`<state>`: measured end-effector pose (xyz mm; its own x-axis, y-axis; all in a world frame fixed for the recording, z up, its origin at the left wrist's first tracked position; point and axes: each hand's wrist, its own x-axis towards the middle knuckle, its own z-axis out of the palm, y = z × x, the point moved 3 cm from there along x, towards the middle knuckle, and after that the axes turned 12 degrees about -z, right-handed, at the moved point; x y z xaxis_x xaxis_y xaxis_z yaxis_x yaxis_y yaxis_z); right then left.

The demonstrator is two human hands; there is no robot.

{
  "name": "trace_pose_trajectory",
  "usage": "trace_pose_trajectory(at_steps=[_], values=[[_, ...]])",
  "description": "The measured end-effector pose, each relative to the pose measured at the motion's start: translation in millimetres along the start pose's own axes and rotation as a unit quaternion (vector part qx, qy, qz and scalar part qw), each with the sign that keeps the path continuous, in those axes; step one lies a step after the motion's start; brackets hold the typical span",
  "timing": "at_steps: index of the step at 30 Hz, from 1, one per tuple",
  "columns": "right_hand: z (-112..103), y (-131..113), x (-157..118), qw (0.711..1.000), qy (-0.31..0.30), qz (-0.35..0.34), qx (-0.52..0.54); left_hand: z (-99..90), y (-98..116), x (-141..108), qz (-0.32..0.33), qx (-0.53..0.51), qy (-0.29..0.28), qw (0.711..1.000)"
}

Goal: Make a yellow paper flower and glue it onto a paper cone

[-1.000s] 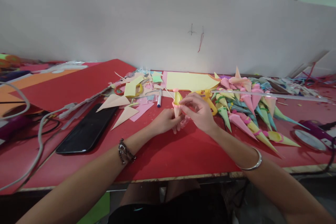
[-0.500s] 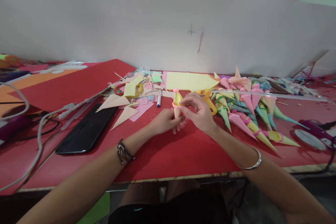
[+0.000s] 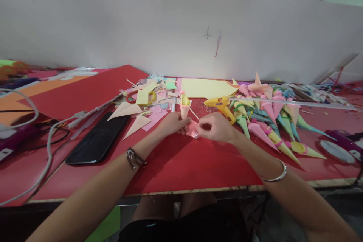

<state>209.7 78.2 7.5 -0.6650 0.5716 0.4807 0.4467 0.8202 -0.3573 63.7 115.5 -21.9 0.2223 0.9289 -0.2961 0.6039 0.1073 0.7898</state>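
My left hand [image 3: 174, 124] is closed, with a small pink paper cone [image 3: 184, 111] rising upright from its fingertips. The cone's top has a yellow inside, a pink trim around its rim and a pink ball at its tip. Between both hands is a crinkled clear packet [image 3: 194, 130] with something soft and pink in it. My right hand [image 3: 215, 126] pinches the packet's right side, fingers curled. A thin pale stick [image 3: 194, 113] slants between the cone and my right hand. Just beyond that hand lies a yellow glue gun [image 3: 222, 106].
Several finished paper cones [image 3: 272, 117] are heaped at the right. Paper scraps [image 3: 126, 110], scissors [image 3: 153, 97] and a black phone [image 3: 98, 141] lie left. Yellow sheets [image 3: 207, 87] rest against the white wall [image 3: 141, 26]. A white cable [image 3: 48, 147] runs along the far left.
My right hand has left the cone's rim and come down to the pink packet, which now shows between both hands. The cone has shifted slightly left and up.
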Motion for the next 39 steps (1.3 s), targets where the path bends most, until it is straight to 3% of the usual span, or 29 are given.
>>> trace_pose_trajectory(at_steps=[4, 7, 24, 33, 39], values=[[5, 0, 1, 0.994, -0.086, -0.023, -0.06, -3.8, -2, 2, -0.016, -0.003, 0.011, 1.0], [9, 4, 2, 0.991, -0.111, -0.031, -0.068, -7.2, -5, 5, -0.023, 0.009, 0.018, 1.0], [31, 8, 5, 0.998, 0.008, 0.035, 0.054, -8.3, -6, 5, -0.039, -0.012, 0.0, 0.999], [36, 12, 6, 0.997, -0.003, 0.054, 0.06, -7.6, -4, 2, -0.042, 0.017, -0.004, 0.999], [28, 8, 6, 0.996, 0.035, 0.041, 0.075, -6.9, -3, 2, -0.037, 0.027, -0.022, 0.999]])
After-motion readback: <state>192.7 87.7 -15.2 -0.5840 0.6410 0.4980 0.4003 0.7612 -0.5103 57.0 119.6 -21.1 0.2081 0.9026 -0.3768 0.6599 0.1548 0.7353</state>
